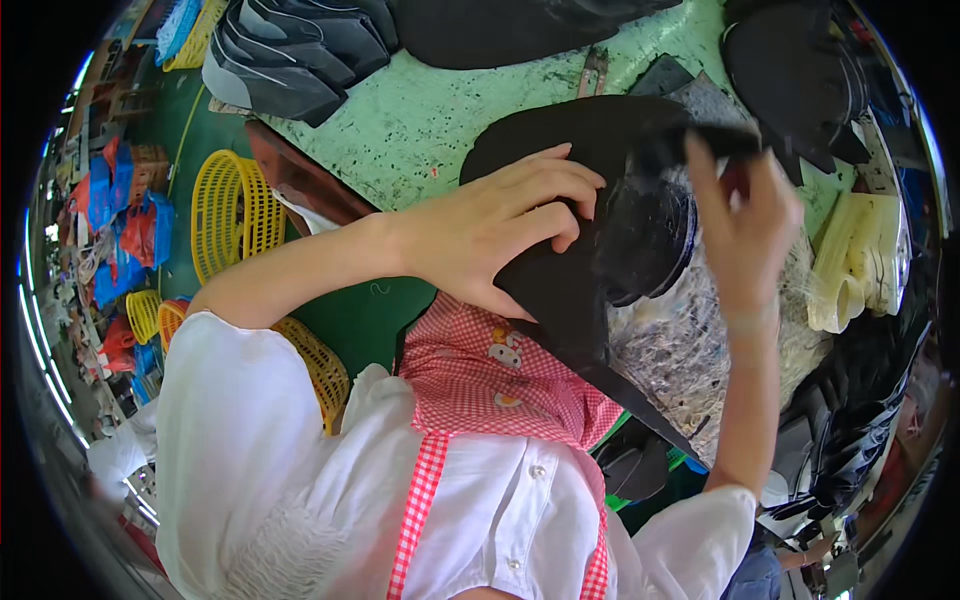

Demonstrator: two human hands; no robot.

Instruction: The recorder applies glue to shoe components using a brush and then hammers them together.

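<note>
Black panel (600, 128): lies flat on the near part of the tabletop (390, 150), in front of the person, under the left hand.
Panel's direction: the rounded end faces the far left; the long axis appears to slant from there toward the person, though hands and other pieces hide part of the outline.
Left hand (500, 215): fingers spread and bent, pressing on the panel, thumb near its close edge.
Right hand (745, 220): apart from the left, fingers curled beside a dark strip (725, 140); blur hides whether it grips it.
Dark curved pieces (655, 240): a glossy bunch between the hands.
Tabletop surface: pale green, speckled and worn; a fuzzy grey patch (680, 345) covers the near right.
Far edge: a stack of dark grey pieces (300, 55) at left, black pieces (785, 75) at right.
Right side: cream roll (855, 265).
Room: green floor (180, 115), yellow basket (215, 215), blue and red bags (125, 205) at left.
</note>
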